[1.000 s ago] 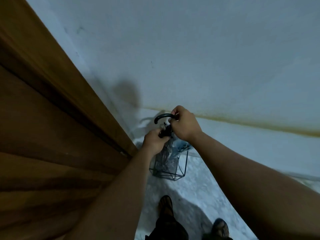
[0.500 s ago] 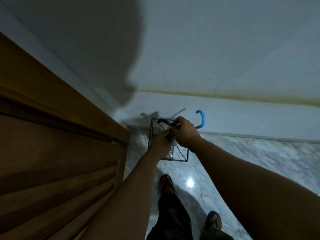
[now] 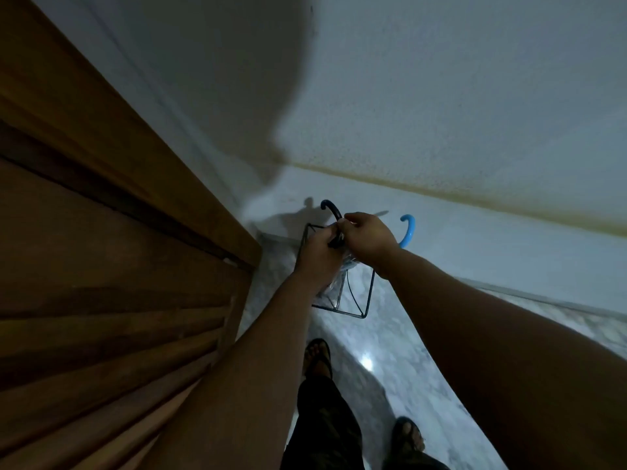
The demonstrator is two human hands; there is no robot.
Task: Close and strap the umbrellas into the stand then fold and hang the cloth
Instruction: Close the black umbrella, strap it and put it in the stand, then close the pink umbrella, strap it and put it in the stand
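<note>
- Black hooked umbrella handle stood in the wire stand, gripped by the left hand.
- Right hand pinched something by that handle.
- Blue handle rose behind the right wrist.

Pale textured wall, slatted wooden door at left, glossy marble floor.

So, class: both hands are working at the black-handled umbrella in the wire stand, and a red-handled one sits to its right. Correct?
Not quite: in the head view the other handle is blue, not red. Both the left hand and the right hand are at the black-handled umbrella in the stand.
</note>
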